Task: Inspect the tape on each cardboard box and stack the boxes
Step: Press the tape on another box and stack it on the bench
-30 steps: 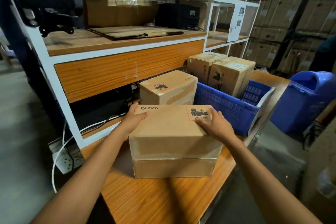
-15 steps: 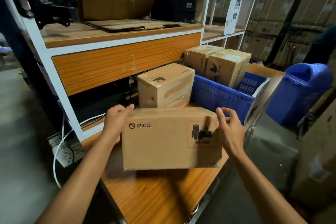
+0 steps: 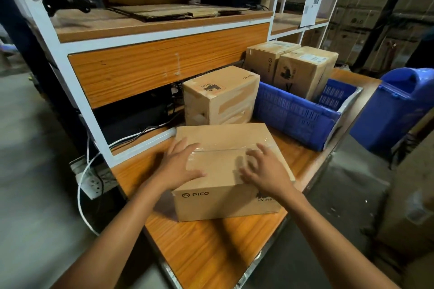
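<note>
A cardboard box marked PICO [image 3: 225, 202] lies flat on the wooden table [image 3: 211, 248], its taped top seam facing up. My left hand [image 3: 180, 164] rests on the left part of that clear tape with fingers spread. My right hand [image 3: 265, 169] touches the tape on the right, fingers slightly bent and blurred. Behind stands a second taped cardboard box [image 3: 220, 96]. Two more boxes [image 3: 303, 70] sit upright in a blue crate [image 3: 293, 115].
A white-framed shelf unit [image 3: 150, 30] with wooden boards rises at the back and left. A blue plastic bin [image 3: 399, 105] stands off the table's right edge. A white power strip and cables [image 3: 91, 178] hang at the left. Stacked cartons fill the far right.
The box has been tipped back down flat, so its taped top now faces up. Both hands have moved from its ends onto the top seam.
</note>
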`<state>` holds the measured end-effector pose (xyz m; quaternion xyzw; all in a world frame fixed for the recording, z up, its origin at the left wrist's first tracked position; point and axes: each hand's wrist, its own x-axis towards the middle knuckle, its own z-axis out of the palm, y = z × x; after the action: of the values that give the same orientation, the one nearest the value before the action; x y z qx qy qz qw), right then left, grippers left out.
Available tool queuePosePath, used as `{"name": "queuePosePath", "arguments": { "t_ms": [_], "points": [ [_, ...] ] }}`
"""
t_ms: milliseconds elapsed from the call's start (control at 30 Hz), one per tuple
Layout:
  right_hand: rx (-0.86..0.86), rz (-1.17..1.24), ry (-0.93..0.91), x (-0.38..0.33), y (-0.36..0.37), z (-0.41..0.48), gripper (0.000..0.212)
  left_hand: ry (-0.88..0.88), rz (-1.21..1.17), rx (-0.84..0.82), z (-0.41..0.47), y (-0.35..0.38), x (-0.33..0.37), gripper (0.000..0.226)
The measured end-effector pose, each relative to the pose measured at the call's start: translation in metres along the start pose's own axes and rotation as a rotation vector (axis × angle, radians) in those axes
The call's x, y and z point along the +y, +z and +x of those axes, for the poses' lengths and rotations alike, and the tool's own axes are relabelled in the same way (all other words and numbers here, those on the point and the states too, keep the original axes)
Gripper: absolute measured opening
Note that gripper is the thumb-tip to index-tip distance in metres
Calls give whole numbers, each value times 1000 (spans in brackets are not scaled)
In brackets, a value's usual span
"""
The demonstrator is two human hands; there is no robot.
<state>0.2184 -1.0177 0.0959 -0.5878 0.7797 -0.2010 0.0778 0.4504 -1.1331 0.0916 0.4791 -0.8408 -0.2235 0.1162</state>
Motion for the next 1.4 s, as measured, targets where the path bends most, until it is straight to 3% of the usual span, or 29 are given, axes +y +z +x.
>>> {"name": "queuePosePath", "arguments": {
  "t_ms": [67,133,333,467,567,800,1133,1300,1400],
  "points": [
    [-240,-142,-42,-19,0,20,77,-8,51,-181,11,0,-2,99],
    [-393,-251,-39,-28,4,36,81,-32,107,-278,16,2,-7,99],
    [-536,-344,-98,-41,-12,53,73,-14,369,-361,26,-18,12,100],
    [-600,-327,-101,-50,-33,77,91,11,449,-429,45,-36,27,114],
    [-744,-438,-173,-53,-27,88,88,-22,552,-536,54,-33,29,117],
    [-654,-407,-141,-38,-45,98,88,49,498,-493,82,-25,64,120],
    [-706,-375,-33,7,-53,98,90,69,542,-507,84,-6,76,116],
    [-668,-225,-25,29,-55,88,91,96,520,-478,80,-8,70,114],
    [-579,9,42,52,-56,78,99,-9,394,-392,78,2,51,115]
  ]
}}
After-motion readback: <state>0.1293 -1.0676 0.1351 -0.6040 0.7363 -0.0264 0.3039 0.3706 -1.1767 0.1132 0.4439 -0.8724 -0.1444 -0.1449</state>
